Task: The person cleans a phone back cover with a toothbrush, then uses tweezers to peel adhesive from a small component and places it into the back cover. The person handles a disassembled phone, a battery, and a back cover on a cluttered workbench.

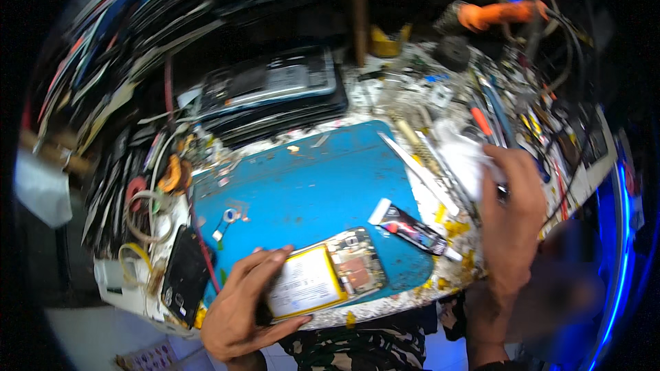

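My left hand (244,306) grips an opened smartphone (356,268) by its left end, fingers over the upper edge and thumb along the lower one. Its back cover is off, so a white battery with a yellow border (306,280) and the bare circuit board show. The phone rests at the near edge of a blue work mat (309,185). Off to the right, my right hand (512,213) is bent and closed beside a crumpled white tissue (459,161); what its fingers hold is blurred. A black glue tube (416,230) with a white cap lies right of the phone.
Phone panels (275,86) are stacked behind the mat. A dark phone cover (185,275) and tape rolls (148,216) lie left. White tweezers (419,173), a brush-like tool (416,141) and scattered hand tools (491,110) crowd the right. An orange-handled tool (502,15) hangs at the back right.
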Demonstrator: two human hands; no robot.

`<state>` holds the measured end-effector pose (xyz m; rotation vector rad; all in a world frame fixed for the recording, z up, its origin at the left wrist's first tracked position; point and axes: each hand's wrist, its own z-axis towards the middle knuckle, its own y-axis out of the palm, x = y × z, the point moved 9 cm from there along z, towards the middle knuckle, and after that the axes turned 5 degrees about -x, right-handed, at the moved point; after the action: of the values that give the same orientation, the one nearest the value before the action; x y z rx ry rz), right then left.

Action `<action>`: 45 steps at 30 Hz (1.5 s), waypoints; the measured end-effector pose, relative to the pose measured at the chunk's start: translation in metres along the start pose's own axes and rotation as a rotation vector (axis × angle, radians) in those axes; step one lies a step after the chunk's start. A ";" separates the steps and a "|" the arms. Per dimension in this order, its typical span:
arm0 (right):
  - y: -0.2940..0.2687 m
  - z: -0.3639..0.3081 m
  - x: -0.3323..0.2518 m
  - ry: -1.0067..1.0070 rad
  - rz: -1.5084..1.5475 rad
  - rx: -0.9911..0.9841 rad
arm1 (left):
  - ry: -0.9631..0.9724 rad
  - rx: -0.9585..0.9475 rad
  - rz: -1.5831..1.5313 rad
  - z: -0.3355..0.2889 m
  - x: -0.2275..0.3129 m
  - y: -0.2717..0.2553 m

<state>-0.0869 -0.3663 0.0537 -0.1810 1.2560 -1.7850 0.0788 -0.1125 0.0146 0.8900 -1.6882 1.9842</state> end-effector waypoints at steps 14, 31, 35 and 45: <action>-0.017 -0.035 -0.043 -0.165 0.072 0.050 | 0.012 0.055 0.093 0.002 0.010 -0.007; 0.059 0.008 -0.175 -0.701 0.284 -0.630 | -0.128 0.539 0.438 -0.055 -0.014 -0.051; 0.099 0.019 -0.202 -0.707 0.336 -0.727 | -0.088 0.550 0.441 -0.057 -0.014 -0.047; 0.147 0.011 -0.237 -0.900 0.327 -0.803 | -0.027 0.581 0.418 -0.065 -0.013 -0.038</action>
<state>0.1410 -0.2074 0.0255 -1.0348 1.1364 -0.6652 0.0989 -0.0401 0.0286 0.7787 -1.4070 2.8424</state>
